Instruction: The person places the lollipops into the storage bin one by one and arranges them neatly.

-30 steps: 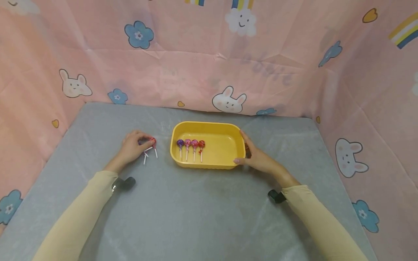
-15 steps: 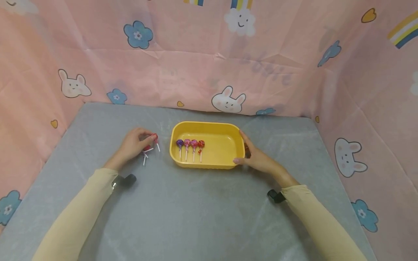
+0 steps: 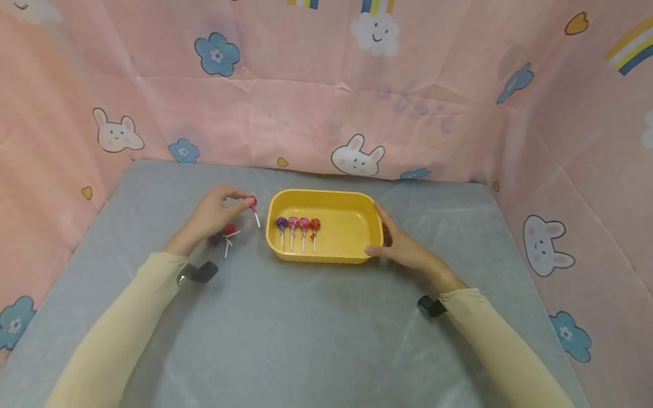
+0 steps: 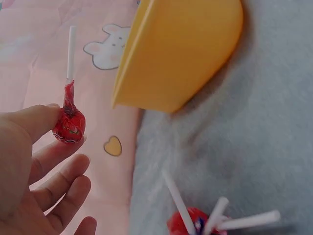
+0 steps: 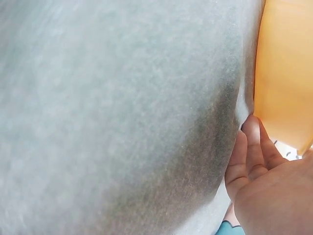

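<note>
In the head view my left hand (image 3: 211,215) pinches a red-wrapped lollipop (image 3: 252,203) by its candy head, left of a yellow tray (image 3: 347,258). The left wrist view shows the held lollipop (image 4: 71,125) between thumb and forefinger, the other fingers loosely bent. Below that hand, a bunch of lollipops (image 3: 230,230) lies on the table, partly covered by the wrist. Inside the tray, a row of lollipops (image 3: 304,224) in purple, pink and red stands on the left side, sticks toward me. My right hand (image 3: 405,246) grips the tray's right end, thumb on the front rim.
A grey cloth (image 3: 326,328) covers the table. Pink printed fabric (image 3: 306,113) hangs behind it and at both sides. Dark wrist cameras are strapped at the left wrist (image 3: 201,273) and the right wrist (image 3: 432,306).
My left hand has lifted a red lollipop off the bunch and carried it up and right toward the tray. The right hand and the tray stay put.
</note>
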The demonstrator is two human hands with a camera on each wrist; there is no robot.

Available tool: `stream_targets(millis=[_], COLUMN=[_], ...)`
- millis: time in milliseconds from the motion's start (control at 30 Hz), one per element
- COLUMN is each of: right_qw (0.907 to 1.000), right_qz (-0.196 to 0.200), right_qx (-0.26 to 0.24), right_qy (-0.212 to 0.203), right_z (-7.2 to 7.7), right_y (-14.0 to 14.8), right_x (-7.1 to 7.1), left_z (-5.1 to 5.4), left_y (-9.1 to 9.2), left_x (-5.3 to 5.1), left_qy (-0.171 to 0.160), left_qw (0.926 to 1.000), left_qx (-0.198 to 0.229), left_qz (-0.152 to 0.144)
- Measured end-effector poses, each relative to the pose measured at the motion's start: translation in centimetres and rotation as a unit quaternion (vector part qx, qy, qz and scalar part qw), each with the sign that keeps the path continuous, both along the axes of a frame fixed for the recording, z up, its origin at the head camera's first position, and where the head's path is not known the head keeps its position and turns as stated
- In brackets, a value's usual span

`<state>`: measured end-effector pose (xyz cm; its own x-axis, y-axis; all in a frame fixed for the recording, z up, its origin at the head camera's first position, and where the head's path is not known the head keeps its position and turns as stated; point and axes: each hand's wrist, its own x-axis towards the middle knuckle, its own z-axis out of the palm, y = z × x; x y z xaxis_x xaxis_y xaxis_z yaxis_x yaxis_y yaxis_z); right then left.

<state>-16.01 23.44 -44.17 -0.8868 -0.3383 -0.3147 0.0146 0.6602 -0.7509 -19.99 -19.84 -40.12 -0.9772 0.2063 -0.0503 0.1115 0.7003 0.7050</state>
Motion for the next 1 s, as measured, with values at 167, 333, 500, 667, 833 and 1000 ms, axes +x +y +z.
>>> stream_targets(millis=[167,333,500,667,833,1000], right_qw=[1.0000,1.0000,1.0000,0.9999,0.9999,1.0000], right_qz=[0.002,-0.002,-0.002,-0.004,-0.003,0.000], right_qx=[-0.003,0.001,0.005,0.007,0.009,0.005], right_qy=[0.000,-0.003,-0.005,-0.006,-0.003,-0.002], right_z=[0.0,0.0,0.1,0.2,0.2,0.2], right_y=[-0.1,-0.1,0.0,0.0,0.0,-0.1], right_x=[0.0,0.1,0.1,0.1,0.1,0.1], left_z=[0.7,1.6,2.8,3.7,4.2,4.6], left_y=[1.0,2.2,3.5,4.6,5.6,6.3], left_x=[-0.2,-0.4,-0.5,-0.8,-1.3,-1.7], left_qy=[0.011,0.005,0.004,0.016,0.022,0.033], left_qw=[0.9997,0.9991,0.9988,0.9977,0.9968,0.9951], left_qx=[0.010,0.023,0.024,0.032,0.038,0.047], left_qz=[-0.022,-0.034,-0.041,-0.058,-0.067,-0.081])
